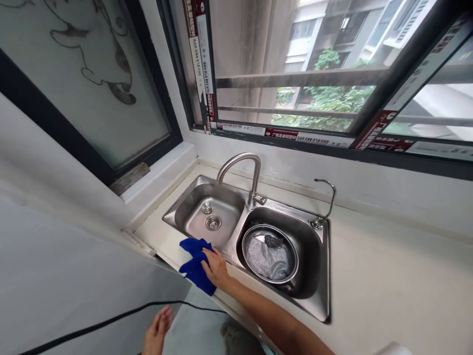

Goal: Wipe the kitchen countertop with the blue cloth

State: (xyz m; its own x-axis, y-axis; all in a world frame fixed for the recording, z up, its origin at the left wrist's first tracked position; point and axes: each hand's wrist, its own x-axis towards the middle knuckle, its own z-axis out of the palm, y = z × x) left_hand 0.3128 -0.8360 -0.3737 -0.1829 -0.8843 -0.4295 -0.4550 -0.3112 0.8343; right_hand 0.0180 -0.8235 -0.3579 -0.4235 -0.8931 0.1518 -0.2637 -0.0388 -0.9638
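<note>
My right hand [215, 267] is closed on a bunched blue cloth [199, 276], pressed on the pale counter at the front edge of the double sink. Part of the cloth hangs at the counter's edge. My left hand [159, 328] is lower left, in the air in front of the counter, with loosely bent fingers and nothing visible in it. Just beyond the cloth lies the left steel basin [192, 227], with a drain and a small round metal piece beside it. A round pan [271, 254] holding water and a dark scrubber [273, 241] sits in the right basin.
A curved steel tap [254, 182] rises between the basins, its spout over the left one. A thin second tap [332, 197] stands at the sink's right back corner. Pale counter [399, 266] extends right. A black cable [129, 310] crosses low at left. Windows stand behind.
</note>
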